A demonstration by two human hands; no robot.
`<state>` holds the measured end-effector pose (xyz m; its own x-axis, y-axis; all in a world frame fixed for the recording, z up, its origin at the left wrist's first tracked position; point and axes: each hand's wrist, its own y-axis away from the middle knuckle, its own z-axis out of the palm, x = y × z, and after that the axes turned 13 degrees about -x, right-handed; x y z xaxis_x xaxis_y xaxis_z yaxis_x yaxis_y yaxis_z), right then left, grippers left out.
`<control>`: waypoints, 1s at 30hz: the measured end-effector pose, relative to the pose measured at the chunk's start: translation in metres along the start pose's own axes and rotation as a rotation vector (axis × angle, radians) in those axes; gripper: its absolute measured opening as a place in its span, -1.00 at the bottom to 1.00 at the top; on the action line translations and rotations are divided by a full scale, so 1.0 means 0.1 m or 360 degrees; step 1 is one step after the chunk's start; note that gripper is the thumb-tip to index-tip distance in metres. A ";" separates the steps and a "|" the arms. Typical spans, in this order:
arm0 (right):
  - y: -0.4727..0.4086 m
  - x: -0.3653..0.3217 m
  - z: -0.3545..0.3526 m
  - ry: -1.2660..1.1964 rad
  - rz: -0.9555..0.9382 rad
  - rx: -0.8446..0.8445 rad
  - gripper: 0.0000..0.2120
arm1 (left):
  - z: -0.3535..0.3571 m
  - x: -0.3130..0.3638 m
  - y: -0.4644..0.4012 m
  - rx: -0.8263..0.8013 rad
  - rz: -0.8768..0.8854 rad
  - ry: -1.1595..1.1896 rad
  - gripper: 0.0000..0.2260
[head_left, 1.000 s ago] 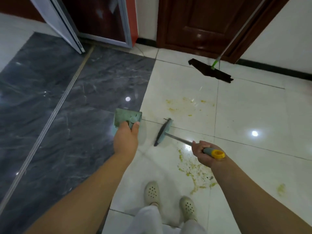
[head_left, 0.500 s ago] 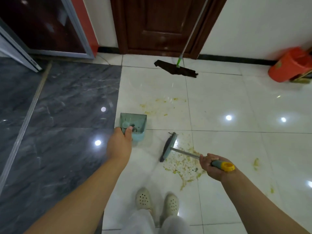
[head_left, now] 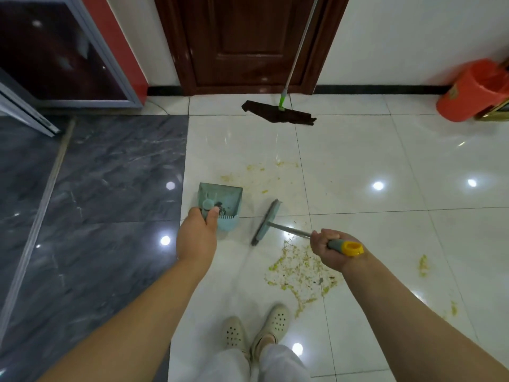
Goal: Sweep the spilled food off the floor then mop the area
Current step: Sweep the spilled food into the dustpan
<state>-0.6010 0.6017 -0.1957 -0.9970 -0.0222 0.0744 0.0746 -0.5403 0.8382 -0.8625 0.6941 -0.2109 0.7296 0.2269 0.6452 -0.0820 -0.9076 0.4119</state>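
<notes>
Yellow-green mushy food (head_left: 298,268) lies smeared on the floor below the right hand (head_left: 332,250), fingers clenched round the light brush (head_left: 266,221); left hand (head_left: 197,237) grips the dustpan (head_left: 220,204). Likely sticky.

The dustpan (head_left: 221,201) in the left hand (head_left: 196,238) is teal; the broom (head_left: 266,222) in the right hand (head_left: 332,250) is teal-headed with a yellow-tipped grey grip. Yellow-green food (head_left: 298,271) speckles glossy white tiles (head_left: 358,150) under that hand. Beyond: dark brown mop (head_left: 278,114), orange bucket (head_left: 473,91), grey marbled floor (head_left: 96,188) leftward.

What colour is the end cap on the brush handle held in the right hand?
Yellow, on a grey-green grip; the brush handle's end cap shows clearly in the head view.
</notes>
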 end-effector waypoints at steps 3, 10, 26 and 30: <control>-0.21 -0.14 0.10 -0.0024 0.0036 -0.0026 -0.75 | 0.08 0.11 -0.08 0.0045 0.0006 -0.0033 -0.61; -0.18 -0.74 -0.13 -0.0346 -0.0067 0.0038 -0.59 | 0.43 0.55 -0.17 -0.0014 0.0060 -0.0109 -0.64; 0.56 -1.62 -0.27 -0.0268 -0.0161 -0.0125 -0.81 | 1.10 1.61 -0.43 -0.0112 0.0202 -0.0216 -0.60; 0.41 -1.87 -0.01 -0.0157 -0.0192 -0.0206 -0.81 | 1.19 1.88 -0.72 -0.0178 0.0278 -0.0228 -0.61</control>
<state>-0.4120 0.5830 -0.1759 -0.9911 0.1284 0.0355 -0.0551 -0.6379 0.7682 -0.6390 0.7600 -0.1962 0.7859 0.0106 0.6182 -0.2838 -0.8821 0.3759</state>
